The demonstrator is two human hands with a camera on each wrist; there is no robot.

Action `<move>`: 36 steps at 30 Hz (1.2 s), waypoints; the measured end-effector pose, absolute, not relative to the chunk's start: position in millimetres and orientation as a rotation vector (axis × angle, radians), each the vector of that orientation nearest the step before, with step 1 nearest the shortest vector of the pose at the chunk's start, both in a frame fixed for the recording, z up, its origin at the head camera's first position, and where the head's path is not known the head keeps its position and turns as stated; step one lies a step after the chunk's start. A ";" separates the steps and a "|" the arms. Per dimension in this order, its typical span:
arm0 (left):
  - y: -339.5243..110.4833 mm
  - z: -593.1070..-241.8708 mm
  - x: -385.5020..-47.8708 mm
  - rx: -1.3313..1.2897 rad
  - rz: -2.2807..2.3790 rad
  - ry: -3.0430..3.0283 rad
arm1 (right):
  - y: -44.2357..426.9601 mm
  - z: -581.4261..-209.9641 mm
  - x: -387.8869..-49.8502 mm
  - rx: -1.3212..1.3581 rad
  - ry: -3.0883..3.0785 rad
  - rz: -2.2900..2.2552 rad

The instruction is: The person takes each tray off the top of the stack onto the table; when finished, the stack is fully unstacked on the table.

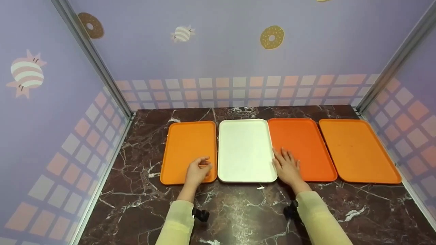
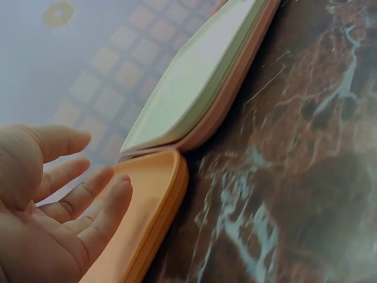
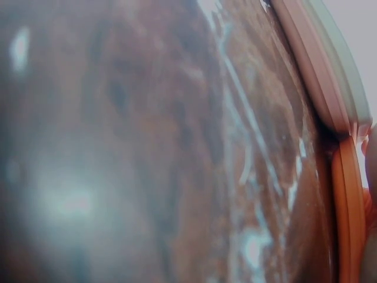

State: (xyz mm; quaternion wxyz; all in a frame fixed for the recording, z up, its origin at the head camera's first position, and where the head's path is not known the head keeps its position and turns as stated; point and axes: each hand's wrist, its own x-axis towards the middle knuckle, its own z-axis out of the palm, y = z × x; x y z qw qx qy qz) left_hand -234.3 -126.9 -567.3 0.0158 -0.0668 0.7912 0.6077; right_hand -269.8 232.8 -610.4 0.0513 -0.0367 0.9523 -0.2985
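Note:
My left hand hovers over the lower right part of an orange tray, its fingers loosely bent and holding nothing. In the left wrist view that hand is palm-up beside the tray's corner. A white tray lies between the hands; seen from the side, it sits on a pinkish tray. My right hand, fingers spread, rests at the left side of a red-orange tray, next to the white tray's edge. Only a blurred sliver of it shows in the right wrist view.
Another orange tray lies at the far right, beside the side wall. All trays stand in a row on a dark marbled table. Lilac panels with metal corner posts enclose the back and sides.

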 end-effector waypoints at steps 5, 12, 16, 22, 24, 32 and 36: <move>-117.1 -566.0 -236.4 -0.118 1.698 2.623 | 232.6 -610.1 -270.9 -0.114 2.894 -0.932; -104.1 -568.2 -238.7 -0.114 1.531 2.718 | 232.4 -608.9 -270.4 -0.113 2.890 -0.941; -97.0 -572.6 -239.7 -0.145 1.423 2.759 | 232.4 -609.7 -270.4 -0.108 2.892 -0.941; -89.6 -577.9 -238.1 -0.169 1.299 2.817 | 232.6 -611.4 -270.6 -0.104 2.895 -0.933; -88.4 -579.4 -236.8 -0.184 1.288 2.830 | 232.8 -611.9 -270.7 -0.104 2.894 -0.932; -88.1 -582.6 -233.7 -0.106 1.393 2.885 | 233.0 -611.9 -269.9 -0.112 2.898 -0.932; -87.6 -584.9 -234.6 -0.108 1.464 2.893 | 232.6 -611.8 -269.1 -0.112 2.902 -0.930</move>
